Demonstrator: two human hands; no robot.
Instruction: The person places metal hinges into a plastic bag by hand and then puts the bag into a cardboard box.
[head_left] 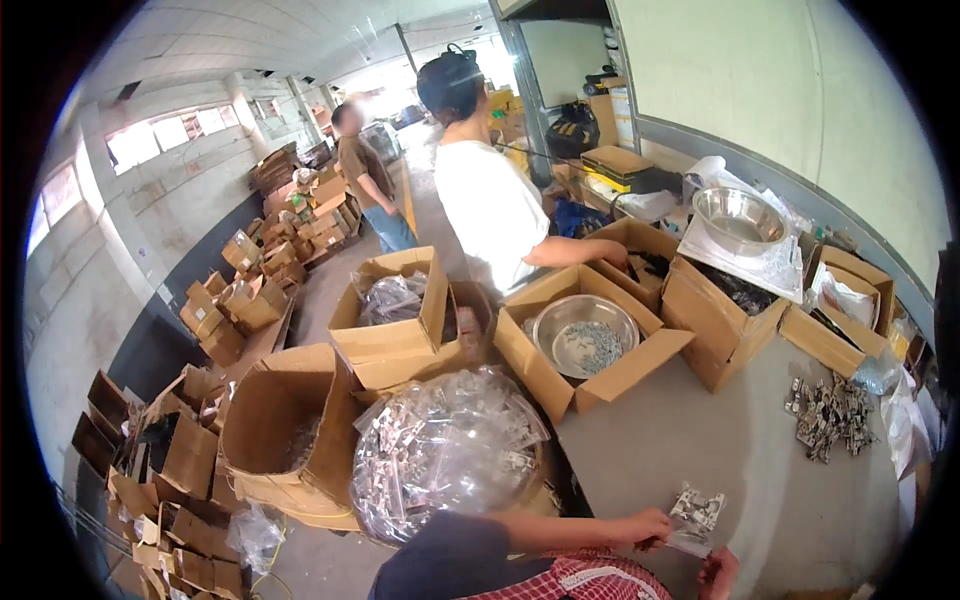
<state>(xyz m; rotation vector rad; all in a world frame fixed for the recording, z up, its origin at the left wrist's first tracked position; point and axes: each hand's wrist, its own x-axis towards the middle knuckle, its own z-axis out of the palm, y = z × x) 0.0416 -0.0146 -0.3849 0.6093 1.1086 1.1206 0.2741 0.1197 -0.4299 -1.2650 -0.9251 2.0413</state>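
A small transparent plastic bag (697, 512) with silvery metal fittings, which look like hinges, is held over the grey tabletop at the lower right. My left hand (642, 528) pinches its left side with closed fingers. At the bag's lower right corner, my right hand (717, 574) has curled fingers that seem to grip its edge; the fingertips are partly hidden. Farther right on the table lies a loose heap of similar metal fittings (832, 416). To the left of my arms stands a big transparent sack (440, 450) full of small bagged metal parts.
A carton (640, 368) holding a steel bowl (585, 336) of small screws stands ahead. Another steel bowl (740, 220) sits beyond it. An open carton (285, 410) is at left. A co-worker in a white shirt (485, 210) reaches into a box; another person (368, 180) stands behind.
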